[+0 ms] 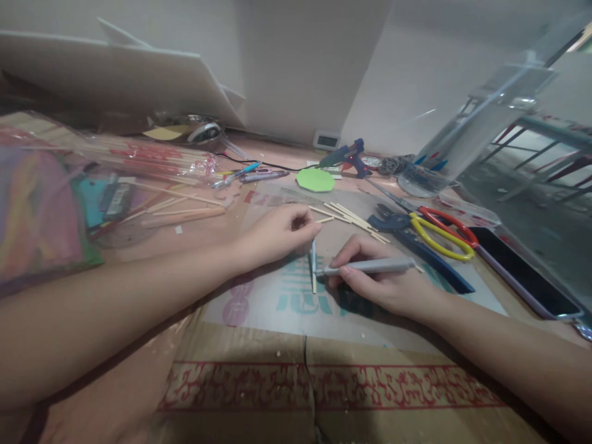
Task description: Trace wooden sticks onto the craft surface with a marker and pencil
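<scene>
The thin stick [314, 285] lies centrally before me, looking pale blue along its far part, bare at its near end. From ten o'clock, my left hand [277, 233] pinches its far end; at three, my right hand [370, 280] grips a grey marker [379, 265], tip against it. The loose sticks [353, 217] towards one look uncoloured; a green disc [315, 180] sits at twelve.

Sheet [268, 311] lies on cardboard [245, 425]; sticks [354, 217] on sheet; scissors [419, 217] right of sticks; phone [527, 271] right of scissors; bag [41, 209] left.
</scene>
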Demonstrator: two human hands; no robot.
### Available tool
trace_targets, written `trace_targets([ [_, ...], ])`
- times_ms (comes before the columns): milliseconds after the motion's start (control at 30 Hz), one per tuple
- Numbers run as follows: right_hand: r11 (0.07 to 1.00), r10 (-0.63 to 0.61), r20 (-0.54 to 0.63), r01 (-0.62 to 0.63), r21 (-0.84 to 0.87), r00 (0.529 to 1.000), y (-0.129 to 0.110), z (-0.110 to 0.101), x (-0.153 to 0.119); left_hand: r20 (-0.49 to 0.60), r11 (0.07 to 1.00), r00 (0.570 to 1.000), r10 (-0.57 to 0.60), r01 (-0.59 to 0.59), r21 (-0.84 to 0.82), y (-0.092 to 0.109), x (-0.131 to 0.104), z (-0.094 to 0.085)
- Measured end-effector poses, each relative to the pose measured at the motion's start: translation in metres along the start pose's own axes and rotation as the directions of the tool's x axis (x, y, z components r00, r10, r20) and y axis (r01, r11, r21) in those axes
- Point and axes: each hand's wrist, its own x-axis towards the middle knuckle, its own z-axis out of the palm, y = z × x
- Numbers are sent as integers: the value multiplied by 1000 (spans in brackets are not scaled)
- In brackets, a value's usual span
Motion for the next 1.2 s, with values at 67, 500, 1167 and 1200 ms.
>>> trace_targets([
  [67,1000,19,45,-20,23,999,0,0,-1,3,1000,1000,2,-2,-1,1,0,0],
  [500,1000,-19,-34,19,0,999,0,2,1,-10,1000,1000,-11,11,-12,0,0,0],
  [1167,1000,3,-18,-2,26,1000,2,1,-1,-16,999,999,-29,29,-25,1,0,0],
  [1200,1000,0,-41,1,25,999,2,1,-1,-18,999,999,-31,30,-23,1,0,0],
])
